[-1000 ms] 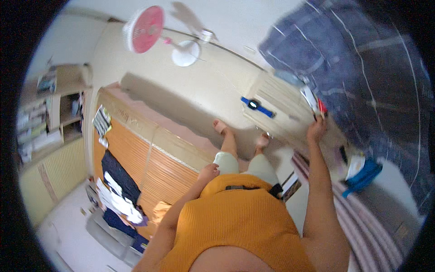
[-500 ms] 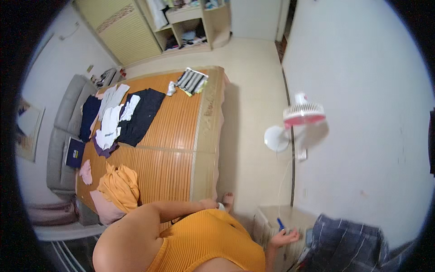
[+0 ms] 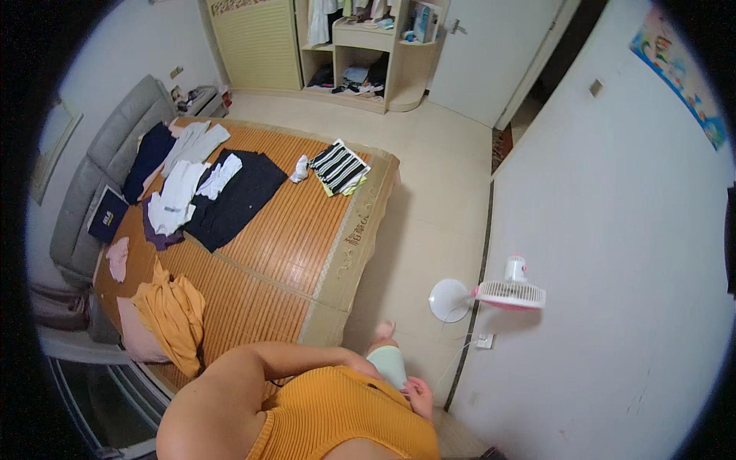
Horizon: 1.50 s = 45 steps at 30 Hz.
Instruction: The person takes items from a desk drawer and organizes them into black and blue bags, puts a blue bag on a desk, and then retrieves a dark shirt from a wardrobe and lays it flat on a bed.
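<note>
Orange bamboo mat covers the bed [image 3: 307,253], which lies to our left and ahead. Right hand [image 3: 418,395] shows low beside our body, fingers loosely curled, holding nothing we can make out. Left hand is hidden behind our left arm [image 3: 253,368]; we cannot tell its state. Nearest item: an orange garment [image 3: 175,313], crumpled at the bed's near corner, left of our left arm and so closer to that side; it drapes toward the bed's edge. Farther off: black clothing [image 3: 238,195], white tops [image 3: 180,195], a striped folded piece [image 3: 340,166]. To our right, a pink-and-white fan [image 3: 506,291] stands on the floor beside the wall.
</note>
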Motion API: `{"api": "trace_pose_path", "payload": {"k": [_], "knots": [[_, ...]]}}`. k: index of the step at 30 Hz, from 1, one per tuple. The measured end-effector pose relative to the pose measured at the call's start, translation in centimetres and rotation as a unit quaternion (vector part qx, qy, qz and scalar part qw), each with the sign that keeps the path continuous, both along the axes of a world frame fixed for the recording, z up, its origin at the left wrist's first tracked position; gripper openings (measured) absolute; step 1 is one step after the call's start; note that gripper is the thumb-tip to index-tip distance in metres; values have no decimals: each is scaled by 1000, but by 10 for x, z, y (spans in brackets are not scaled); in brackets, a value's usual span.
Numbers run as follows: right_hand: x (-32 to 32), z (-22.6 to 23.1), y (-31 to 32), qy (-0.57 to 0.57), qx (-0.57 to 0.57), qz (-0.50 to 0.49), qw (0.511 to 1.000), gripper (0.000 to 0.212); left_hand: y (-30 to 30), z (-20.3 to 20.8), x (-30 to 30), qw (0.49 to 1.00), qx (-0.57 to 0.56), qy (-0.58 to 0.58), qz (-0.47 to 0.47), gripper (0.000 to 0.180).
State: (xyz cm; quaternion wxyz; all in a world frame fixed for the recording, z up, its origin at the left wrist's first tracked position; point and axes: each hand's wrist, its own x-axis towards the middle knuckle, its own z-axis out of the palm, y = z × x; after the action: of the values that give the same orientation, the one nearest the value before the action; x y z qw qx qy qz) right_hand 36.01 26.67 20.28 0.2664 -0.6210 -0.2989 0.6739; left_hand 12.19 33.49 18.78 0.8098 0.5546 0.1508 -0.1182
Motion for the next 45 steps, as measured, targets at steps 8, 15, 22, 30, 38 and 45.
{"api": "trace_pose_path", "payload": {"k": [8, 15, 22, 30, 38, 45], "knots": [[4, -29, 205, 34, 39, 270, 961, 34, 168, 71, -39, 897, -302, 150, 284, 48], [-66, 54, 401, -10, -18, 480, 877, 34, 277, 46, -82, 938, 54, 157, 306, 20], [-98, 64, 520, 12, -16, 505, 863, 33, 350, 47, -96, 836, 112, 161, 512, 29], [-100, 36, 685, -29, 45, 381, 923, 27, 556, 47, -147, 825, 253, 111, 494, 36], [-132, 77, 780, -131, 68, 283, 948, 26, 734, 81, -136, 880, 346, 176, 275, 33], [-97, 58, 870, -216, -50, 291, 931, 27, 822, 79, -110, 921, 298, 163, 190, 39]]}}
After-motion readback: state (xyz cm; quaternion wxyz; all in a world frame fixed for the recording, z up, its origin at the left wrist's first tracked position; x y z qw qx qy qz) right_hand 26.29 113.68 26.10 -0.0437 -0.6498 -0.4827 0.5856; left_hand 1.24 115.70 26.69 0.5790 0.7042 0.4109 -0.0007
